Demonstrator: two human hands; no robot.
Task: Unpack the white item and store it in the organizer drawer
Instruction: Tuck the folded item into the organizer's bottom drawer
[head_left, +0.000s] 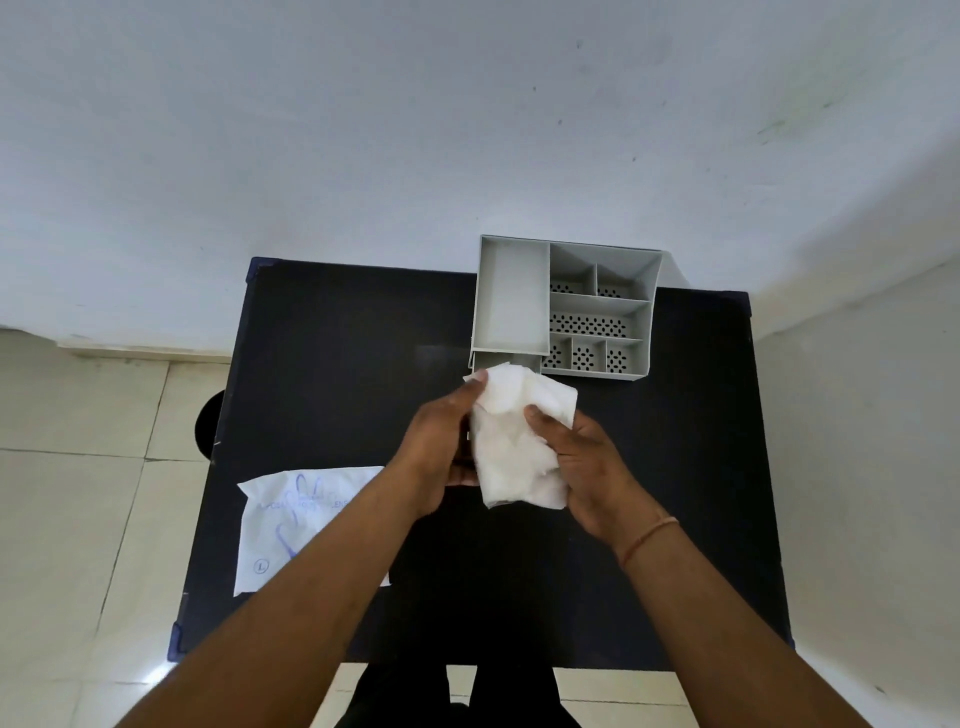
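A crumpled white item (511, 441), thin and papery, is held above the middle of the black table (322, 374) between both hands. My left hand (441, 447) grips its left edge, thumb near the top corner. My right hand (576, 462) clasps its right side. The grey organizer (566, 306) stands at the table's far edge, just beyond the item, with a long plain tray on its left and several perforated compartments on its right. Its drawer (488, 359) shows slightly pulled out below the tray, partly hidden by the white item.
An empty white wrapper (291, 525) with blue print lies flat on the table's near left, under my left forearm. A white wall rises behind the table, and pale tiled floor lies to the left. A dark round object (208, 426) sits by the table's left edge.
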